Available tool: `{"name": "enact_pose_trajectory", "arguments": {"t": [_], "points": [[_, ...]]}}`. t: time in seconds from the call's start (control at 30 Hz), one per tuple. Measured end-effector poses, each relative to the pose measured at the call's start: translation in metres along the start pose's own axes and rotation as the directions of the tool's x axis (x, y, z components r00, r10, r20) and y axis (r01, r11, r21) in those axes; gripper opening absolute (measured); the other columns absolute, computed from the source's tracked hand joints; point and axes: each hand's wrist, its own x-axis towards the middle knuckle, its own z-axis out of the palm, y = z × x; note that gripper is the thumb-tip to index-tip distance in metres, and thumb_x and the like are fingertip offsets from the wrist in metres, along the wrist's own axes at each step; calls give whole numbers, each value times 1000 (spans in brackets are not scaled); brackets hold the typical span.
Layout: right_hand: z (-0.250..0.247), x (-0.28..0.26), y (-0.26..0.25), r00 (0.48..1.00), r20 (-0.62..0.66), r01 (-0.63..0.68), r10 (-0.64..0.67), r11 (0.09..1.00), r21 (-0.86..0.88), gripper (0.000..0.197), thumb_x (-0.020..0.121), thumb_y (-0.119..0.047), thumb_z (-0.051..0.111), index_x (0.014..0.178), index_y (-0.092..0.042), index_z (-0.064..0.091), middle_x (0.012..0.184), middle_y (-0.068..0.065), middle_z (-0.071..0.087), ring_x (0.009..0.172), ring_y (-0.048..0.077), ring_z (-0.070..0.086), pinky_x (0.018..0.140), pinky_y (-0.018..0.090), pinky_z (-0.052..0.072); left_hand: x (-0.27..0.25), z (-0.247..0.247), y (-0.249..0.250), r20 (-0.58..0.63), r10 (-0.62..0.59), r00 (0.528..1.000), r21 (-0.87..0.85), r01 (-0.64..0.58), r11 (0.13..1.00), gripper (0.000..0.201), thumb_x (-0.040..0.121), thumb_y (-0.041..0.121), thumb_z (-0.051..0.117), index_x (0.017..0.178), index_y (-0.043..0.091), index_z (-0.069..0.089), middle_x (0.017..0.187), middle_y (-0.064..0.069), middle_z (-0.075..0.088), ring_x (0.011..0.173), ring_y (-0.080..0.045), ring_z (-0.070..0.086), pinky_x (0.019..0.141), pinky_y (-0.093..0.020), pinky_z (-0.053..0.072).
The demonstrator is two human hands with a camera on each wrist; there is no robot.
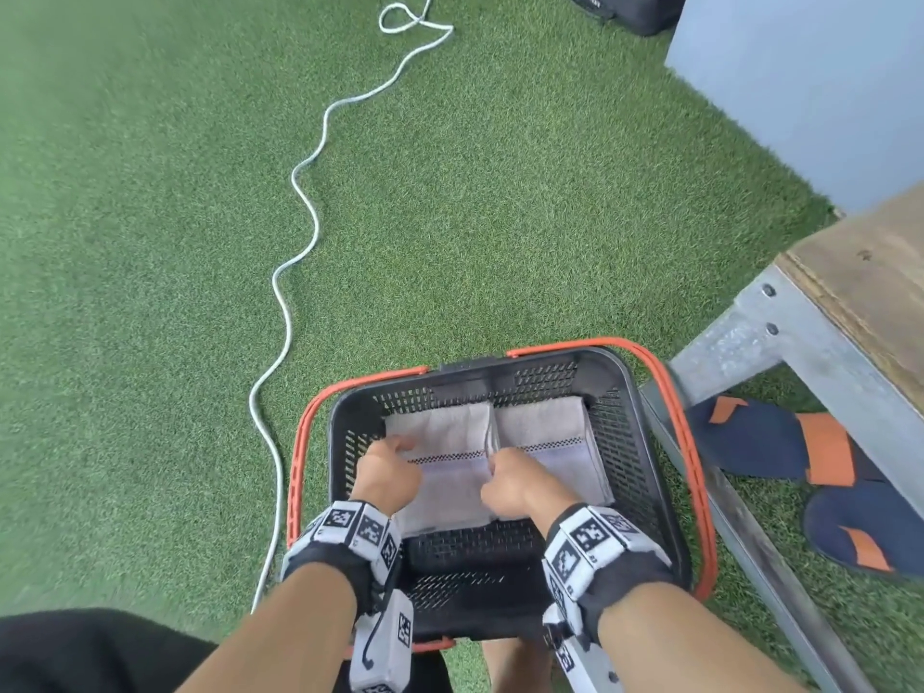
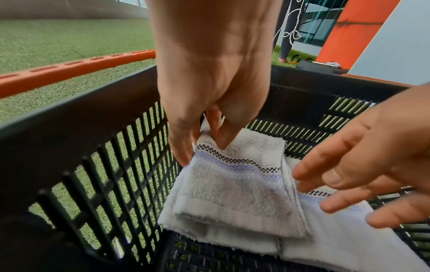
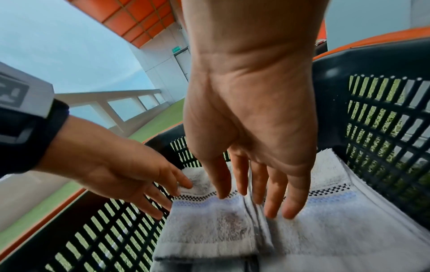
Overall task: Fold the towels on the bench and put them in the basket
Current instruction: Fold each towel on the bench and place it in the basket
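A black basket (image 1: 631,380) with orange handles (image 1: 686,442) stands on green turf. Two folded white towels lie side by side on its floor: the left towel (image 1: 450,427) and the right towel (image 1: 545,422), each with a checkered blue band. My left hand (image 1: 400,447) reaches into the basket, and its straight fingers (image 2: 184,156) touch the left towel's (image 2: 232,193) outer edge next to the basket wall (image 2: 104,156). My right hand (image 1: 500,465) has straight, spread fingers (image 3: 291,202) resting where the left towel (image 3: 204,230) meets the right towel (image 3: 349,220). Neither hand holds anything.
A wooden bench (image 1: 860,292) on a grey metal frame (image 1: 750,342) stands just right of the basket, with a pair of navy and orange sandals (image 1: 800,452) under it. A white rope (image 1: 295,272) snakes over the turf to the left. A black bag (image 1: 630,7) lies far back.
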Motion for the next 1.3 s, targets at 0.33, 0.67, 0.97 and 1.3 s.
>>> {"name": "enact_pose_trajectory", "arguments": {"t": [0.33,0.67,0.97,1.3], "points": [[12,3,1,991,119,-44,56,994,-104,49,99,-21,43,147,-13,46,149,9,49,131,30,51,102,37,43,2,1,6,-97,-99,990,50,105,993,40,93,0,53,133,-2,56,121,-13,63,94,-22,59,64,-20,46],[-3,-13,-8,998,-57,32,-29,998,58,27,93,-15,44,116,-9,57,114,8,59,98,24,58,85,38,47,-28,-7,31,-135,-25,991,119,42,992,47,88,15,53,133,4,57,143,-23,46,118,-31,59,99,-38,53],[-77,-116,-51,913,-367,206,-178,978,39,14,76,-16,46,63,-20,43,63,2,41,55,21,40,53,28,31,-111,-47,115,-162,265,951,-102,-283,954,13,86,16,60,82,16,73,81,-5,72,71,-20,65,58,-20,45],[-120,-277,-34,705,-677,235,-213,970,-61,23,87,-12,53,93,-12,75,98,4,75,91,24,71,87,40,58,-248,-77,175,-215,528,822,-142,-561,815,17,94,23,58,90,11,69,75,-1,63,62,-14,54,61,-24,48]]}}
